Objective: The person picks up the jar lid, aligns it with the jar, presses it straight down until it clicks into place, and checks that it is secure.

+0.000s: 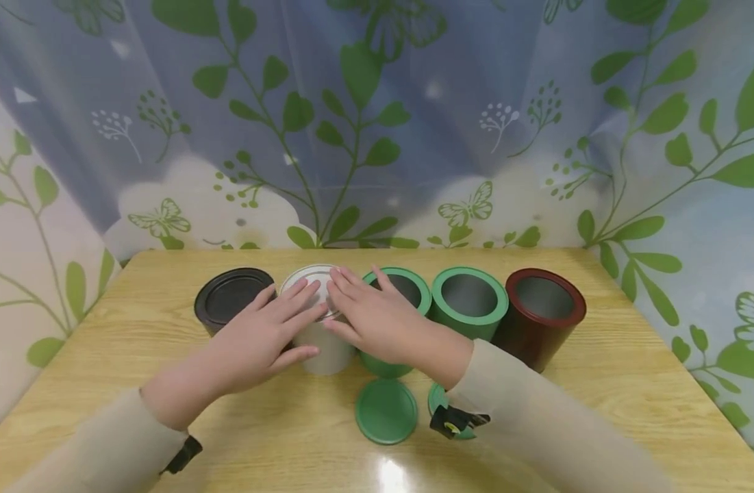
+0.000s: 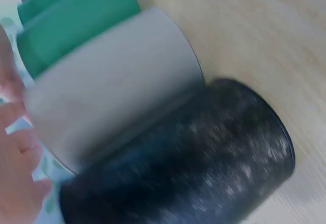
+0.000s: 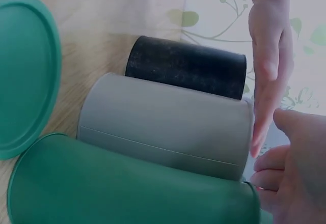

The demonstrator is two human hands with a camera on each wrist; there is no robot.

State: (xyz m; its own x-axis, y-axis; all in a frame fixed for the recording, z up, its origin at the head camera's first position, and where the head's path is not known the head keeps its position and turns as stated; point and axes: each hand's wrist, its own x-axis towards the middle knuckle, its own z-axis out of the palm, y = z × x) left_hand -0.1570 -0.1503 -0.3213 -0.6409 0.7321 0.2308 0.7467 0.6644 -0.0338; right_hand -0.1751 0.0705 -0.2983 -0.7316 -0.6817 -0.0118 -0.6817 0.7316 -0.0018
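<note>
Together, hands (image 1: pixel 262 339) (image 1: pixel 377 316) palm-down atop pale can (image 1: pixel 325 352)

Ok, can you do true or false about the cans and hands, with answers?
1. The black can is at the left end of the row. True.
2. The dark red can has a lid on. False: its top is open.
3. Two green lids lie on the table. True.
4. The left hand is holding a green lid. False: its fingers are at the white can's top.
5. The right hand is at the white can's top too. True.
</note>
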